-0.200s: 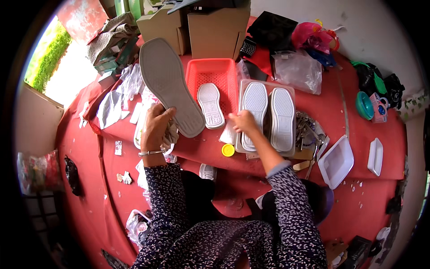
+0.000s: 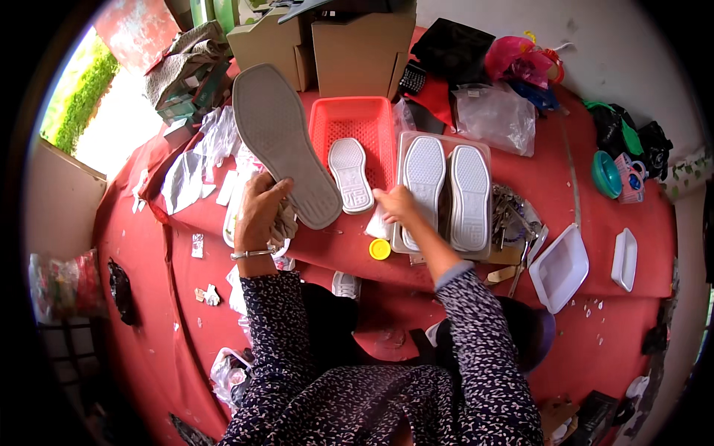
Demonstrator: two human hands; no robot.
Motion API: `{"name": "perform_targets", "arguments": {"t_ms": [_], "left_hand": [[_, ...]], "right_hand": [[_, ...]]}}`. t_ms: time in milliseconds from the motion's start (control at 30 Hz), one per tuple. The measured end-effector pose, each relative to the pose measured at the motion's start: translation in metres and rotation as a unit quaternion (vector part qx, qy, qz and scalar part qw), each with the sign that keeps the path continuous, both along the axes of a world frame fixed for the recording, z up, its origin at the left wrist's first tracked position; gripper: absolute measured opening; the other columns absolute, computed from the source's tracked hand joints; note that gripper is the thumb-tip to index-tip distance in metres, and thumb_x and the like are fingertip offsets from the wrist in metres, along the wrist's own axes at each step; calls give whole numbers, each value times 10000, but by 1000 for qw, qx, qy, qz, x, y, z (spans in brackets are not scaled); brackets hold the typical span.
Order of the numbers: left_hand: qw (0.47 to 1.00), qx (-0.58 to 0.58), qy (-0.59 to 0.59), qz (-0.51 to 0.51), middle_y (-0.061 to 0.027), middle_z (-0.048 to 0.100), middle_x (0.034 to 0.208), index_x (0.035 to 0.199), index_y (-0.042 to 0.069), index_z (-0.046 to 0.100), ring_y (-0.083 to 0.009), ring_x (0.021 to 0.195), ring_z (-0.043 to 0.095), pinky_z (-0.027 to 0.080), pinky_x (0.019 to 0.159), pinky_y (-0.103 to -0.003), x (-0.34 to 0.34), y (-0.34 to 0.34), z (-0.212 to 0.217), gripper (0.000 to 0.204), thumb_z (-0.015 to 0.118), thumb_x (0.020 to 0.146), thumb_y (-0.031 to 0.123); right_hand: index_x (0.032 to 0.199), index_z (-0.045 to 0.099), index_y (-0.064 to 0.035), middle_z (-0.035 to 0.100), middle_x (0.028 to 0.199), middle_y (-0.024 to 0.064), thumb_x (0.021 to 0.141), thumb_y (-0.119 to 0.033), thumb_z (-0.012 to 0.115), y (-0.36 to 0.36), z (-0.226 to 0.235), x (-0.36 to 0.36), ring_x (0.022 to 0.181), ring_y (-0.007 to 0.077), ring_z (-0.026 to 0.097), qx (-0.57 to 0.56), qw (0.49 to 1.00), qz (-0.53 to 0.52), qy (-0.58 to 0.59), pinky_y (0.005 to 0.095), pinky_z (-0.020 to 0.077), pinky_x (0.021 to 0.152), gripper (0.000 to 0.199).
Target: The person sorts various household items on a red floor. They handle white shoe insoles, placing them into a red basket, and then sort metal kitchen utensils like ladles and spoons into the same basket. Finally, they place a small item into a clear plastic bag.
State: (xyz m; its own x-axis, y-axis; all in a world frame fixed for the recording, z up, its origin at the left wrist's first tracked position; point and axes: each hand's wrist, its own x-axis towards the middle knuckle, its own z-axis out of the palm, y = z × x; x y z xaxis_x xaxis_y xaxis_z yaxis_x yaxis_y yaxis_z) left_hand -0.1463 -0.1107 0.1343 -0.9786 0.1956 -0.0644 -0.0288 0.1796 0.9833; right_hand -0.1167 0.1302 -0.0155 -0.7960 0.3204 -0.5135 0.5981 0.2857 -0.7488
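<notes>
Your left hand (image 2: 260, 209) is closed on the large grey sole (image 2: 285, 145), left of centre. Your right hand (image 2: 398, 204), fingers curled, any hold indeterminable, has shifted slightly left since the earlier frame, toward the small white sole (image 2: 348, 165) at centre. This overlaps the red basket (image 2: 349, 113), upper centre; the clear tray (image 2: 448, 140), right of centre, holds white soles (image 2: 469, 193).

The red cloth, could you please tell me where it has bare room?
Bare cloth lies between the large white tray and small white tray, and between the clear plastic bag and teal bowl. Around the right hand, white shoe soles, red basket and yellow lid crowd it.
</notes>
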Motion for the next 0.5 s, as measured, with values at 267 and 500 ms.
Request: {"name": "perform_targets", "arguments": {"t_ms": [267, 500], "left_hand": [[998, 11, -63, -18, -58, 579, 791, 923, -76, 557, -99, 678, 526, 414, 617, -221, -1, -11, 0, 265, 552, 751, 125], [996, 3, -65, -66, 2, 527, 647, 851, -37, 593, -74, 543, 474, 379, 484, -209, 6, 15, 2, 215, 555, 749, 148]], "right_hand": [[818, 572, -20, 564, 604, 41, 709, -226, 647, -46, -30, -15, 385, 120, 470, -220, 962, -162, -20, 242, 342, 337, 245], [887, 544, -90, 554, 644, -24, 737, -182, 623, 19, 54, 39, 388, 32, 407, -316, 930, -126, 141, 143, 322, 345, 193]]}}
